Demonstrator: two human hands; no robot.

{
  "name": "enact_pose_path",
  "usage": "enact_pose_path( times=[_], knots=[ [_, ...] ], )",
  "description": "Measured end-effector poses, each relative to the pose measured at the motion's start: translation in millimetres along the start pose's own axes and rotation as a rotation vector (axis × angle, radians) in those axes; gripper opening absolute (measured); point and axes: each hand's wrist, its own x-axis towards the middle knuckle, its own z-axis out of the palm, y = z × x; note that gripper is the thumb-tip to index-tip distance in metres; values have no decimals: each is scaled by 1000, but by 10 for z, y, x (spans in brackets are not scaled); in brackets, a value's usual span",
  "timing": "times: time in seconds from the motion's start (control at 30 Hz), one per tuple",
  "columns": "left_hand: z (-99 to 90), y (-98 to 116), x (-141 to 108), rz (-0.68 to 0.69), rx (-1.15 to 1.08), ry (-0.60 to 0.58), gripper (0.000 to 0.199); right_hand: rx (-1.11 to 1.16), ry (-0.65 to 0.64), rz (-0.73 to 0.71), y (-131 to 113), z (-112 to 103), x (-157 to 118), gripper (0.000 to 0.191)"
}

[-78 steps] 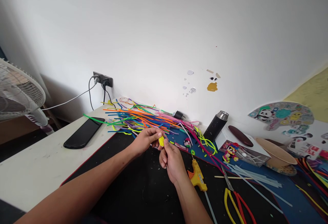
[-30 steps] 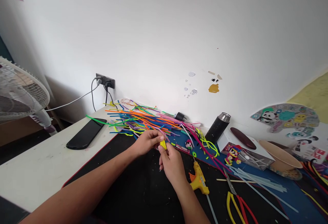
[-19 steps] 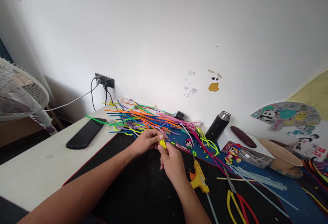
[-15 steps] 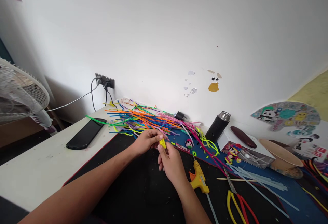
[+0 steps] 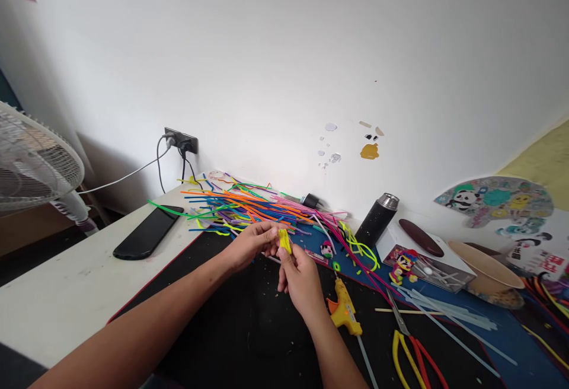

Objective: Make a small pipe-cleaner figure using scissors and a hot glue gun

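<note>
Between my two hands, above the black mat (image 5: 222, 329), is a small yellow piece (image 5: 285, 241) that looks like folded pipe cleaner. My left hand (image 5: 252, 245) pinches its upper left side with thumb and fingers. At its lower right end my right hand (image 5: 299, 275) grips it, thumb on top and the other fingers curled beneath. Just beyond the hands lies a heap of coloured pipe cleaners (image 5: 249, 204), orange, blue, pink and green. A yellow hot glue gun (image 5: 345, 309) rests to the right of my right hand.
Scissors (image 5: 403, 329) with yellow and red handles and clear glue sticks (image 5: 462, 312) lie at the right. Behind them stand a black flask (image 5: 377, 220), a small figure (image 5: 403, 267) and a bowl (image 5: 484, 264). A black phone (image 5: 149, 233) lies left; a fan (image 5: 40, 163) stands beyond.
My hands have drawn slightly apart, and more of the yellow piece now shows between them. It sits a little higher. The things on the table have stayed put.
</note>
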Motion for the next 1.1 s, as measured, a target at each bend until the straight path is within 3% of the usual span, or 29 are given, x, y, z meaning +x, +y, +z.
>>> enact_pose_path(
  times=[0.3,0.5,0.63,0.83,1.1],
  knots=[
    [-5,7,-1,-61,49,-63,45,-191,75,-74,5,-15,-15,35],
    [-32,27,5,-107,-35,0,47,-80,-24,-24,-7,-24,-11,37],
    [-54,40,16,-105,-64,8,46,-62,50,-36,-40,-60,7,46],
    [-94,-5,0,-206,-35,-64,47,-156,121,-177,-69,-83,-2,65],
    [-62,-8,-33,-241,-74,-161,44,-177,79,-305,-23,-80,2,56]
  ],
)
